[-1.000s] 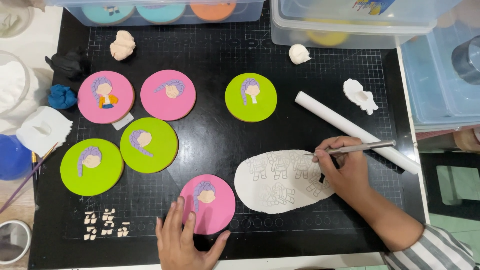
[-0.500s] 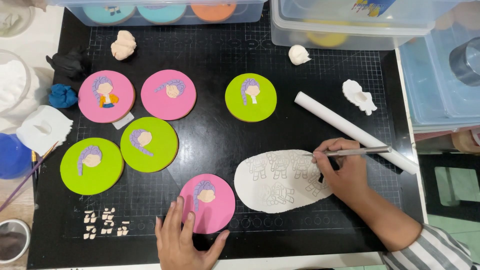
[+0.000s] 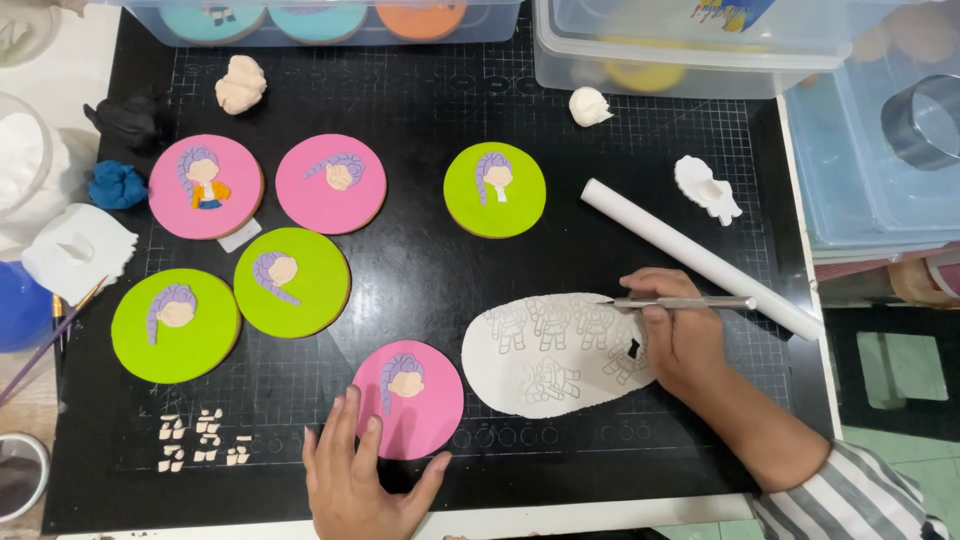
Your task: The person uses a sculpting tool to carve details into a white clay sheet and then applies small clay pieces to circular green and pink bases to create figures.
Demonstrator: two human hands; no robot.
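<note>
Since the earlier frames the right hand (image 3: 672, 340) has slid its blade (image 3: 680, 302) a little left along the upper edge of the white sheet (image 3: 555, 352); the left hand (image 3: 358, 470) has stayed put. Right fingers (image 3: 655, 312) pinch the slim metal blade, its tip touching the sheet, which lies on the black mat (image 3: 420, 270) covering the worktop, right of centre, embossed with small figures. Left fingers are spread flat on the mat, touching the lower rim of the nearest pink disc (image 3: 408, 397). A white roller (image 3: 700, 258) lies diagonally just beyond the right hand, close behind the blade handle. Two more pink discs (image 3: 330, 184) and three green discs (image 3: 495, 190) sit farther out. Small cut pieces (image 3: 200, 440) lie left of the left hand. Clear tubs (image 3: 650, 60) line the far edge.
</note>
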